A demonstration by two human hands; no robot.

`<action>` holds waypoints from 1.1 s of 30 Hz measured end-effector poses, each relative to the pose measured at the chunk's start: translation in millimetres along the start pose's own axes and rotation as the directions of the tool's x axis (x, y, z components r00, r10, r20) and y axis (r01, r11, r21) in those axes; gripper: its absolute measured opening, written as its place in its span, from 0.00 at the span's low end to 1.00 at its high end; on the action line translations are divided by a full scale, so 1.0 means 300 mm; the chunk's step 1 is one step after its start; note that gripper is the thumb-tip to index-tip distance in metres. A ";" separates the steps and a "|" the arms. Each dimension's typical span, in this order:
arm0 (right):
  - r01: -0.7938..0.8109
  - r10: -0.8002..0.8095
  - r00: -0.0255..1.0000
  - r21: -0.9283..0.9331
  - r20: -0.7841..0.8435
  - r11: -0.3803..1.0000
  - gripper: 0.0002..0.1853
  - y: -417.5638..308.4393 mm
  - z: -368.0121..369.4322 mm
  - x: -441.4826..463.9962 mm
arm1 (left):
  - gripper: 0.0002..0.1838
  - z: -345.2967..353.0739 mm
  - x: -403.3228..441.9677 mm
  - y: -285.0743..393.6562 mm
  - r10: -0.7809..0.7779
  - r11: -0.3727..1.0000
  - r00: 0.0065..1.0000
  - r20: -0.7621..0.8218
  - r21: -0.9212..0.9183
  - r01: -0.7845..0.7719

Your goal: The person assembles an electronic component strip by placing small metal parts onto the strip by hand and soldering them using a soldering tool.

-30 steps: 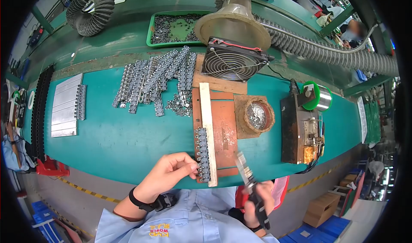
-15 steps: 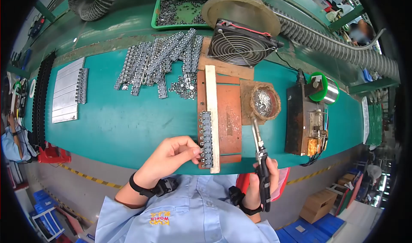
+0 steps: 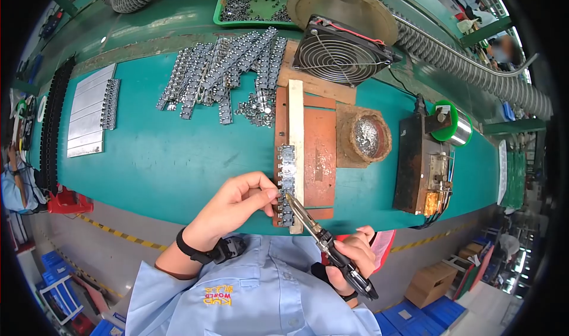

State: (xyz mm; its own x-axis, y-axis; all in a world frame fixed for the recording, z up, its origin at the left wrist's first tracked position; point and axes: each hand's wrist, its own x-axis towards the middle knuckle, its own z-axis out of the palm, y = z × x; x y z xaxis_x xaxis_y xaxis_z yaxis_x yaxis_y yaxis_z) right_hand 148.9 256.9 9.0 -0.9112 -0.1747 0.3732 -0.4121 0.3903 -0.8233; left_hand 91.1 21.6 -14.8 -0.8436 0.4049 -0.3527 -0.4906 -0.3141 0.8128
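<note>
A strip of small metal-legged parts lies along the wooden bar on the reddish-brown board. At the strip's lower left edge is my left hand, thumb and forefinger pinched together; what lies between the fingertips is too small to make out. My right hand grips the black handle of a soldering iron, whose metal tip meets the strip near my left fingertips. Right of the board, a round pot holds shiny silvery material.
Many similar strips are piled behind, near a black fan and a green tray. A solder spool sits on a dark box at right. Metal plates lie at left. Another person is partly visible at upper right.
The iron's tip has moved from beside the pot, down and left onto the strip. My left hand stays pinched at the strip. The camera view has shifted slightly.
</note>
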 end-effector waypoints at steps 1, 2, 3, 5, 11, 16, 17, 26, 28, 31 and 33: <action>-0.004 0.004 1.000 0.001 0.010 1.000 0.17 0.001 0.001 0.002 | 0.06 0.000 0.000 0.001 0.000 1.000 1.000 0.000 0.003 0.000; -0.004 0.004 1.000 0.002 0.012 1.000 0.17 0.002 0.004 0.004 | 0.06 0.000 0.000 0.002 0.000 1.000 1.000 -0.002 0.002 0.000; -0.003 0.003 1.000 -0.012 0.017 1.000 0.17 0.002 0.008 0.008 | 0.06 0.000 0.000 0.003 -0.001 1.000 1.000 -0.001 0.008 0.001; 0.001 0.000 1.000 -0.042 0.028 0.999 0.17 0.002 0.012 0.014 | 0.06 0.002 0.002 0.005 -0.003 1.000 1.000 0.001 0.020 0.003; -0.001 0.005 0.998 -0.066 0.059 0.998 0.18 -0.001 0.007 0.013 | 0.06 0.013 0.005 0.016 0.016 0.999 1.000 -0.017 0.035 -0.015; 0.004 0.002 0.998 -0.092 0.068 0.996 0.18 -0.006 0.007 0.012 | 0.06 0.008 0.008 0.016 0.008 0.998 1.000 -0.009 0.055 -0.007; 0.006 0.001 0.997 -0.096 0.072 0.995 0.18 -0.007 0.006 0.013 | 0.06 0.008 0.009 0.017 0.006 0.998 1.000 -0.007 0.057 -0.006; -0.001 0.007 0.998 -0.077 0.069 0.997 0.18 -0.012 -0.002 0.009 | 0.07 0.003 0.010 0.011 0.006 0.999 1.000 0.016 0.046 -0.007; 0.005 0.002 0.997 -0.086 0.082 0.996 0.18 -0.013 -0.003 0.009 | 0.07 0.004 0.010 0.012 0.002 0.999 1.000 0.013 0.046 -0.003; 0.019 -0.010 0.995 -0.095 0.094 0.995 0.18 -0.012 -0.004 0.010 | 0.07 0.004 0.010 0.012 0.001 0.999 1.000 0.008 0.052 -0.001; 0.040 -0.029 0.994 -0.104 0.102 0.994 0.18 -0.011 -0.004 0.010 | 0.07 0.003 0.011 0.013 0.002 0.998 1.000 0.004 0.067 -0.002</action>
State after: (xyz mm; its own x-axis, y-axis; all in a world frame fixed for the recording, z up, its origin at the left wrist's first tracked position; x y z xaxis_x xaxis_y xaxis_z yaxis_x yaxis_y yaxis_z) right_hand 147.4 256.3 13.4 -0.8941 -0.2775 0.3516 -0.4458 0.4748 -0.7588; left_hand 86.5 22.5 -12.5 -0.8436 0.4075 -0.3496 -0.4731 -0.2563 0.8429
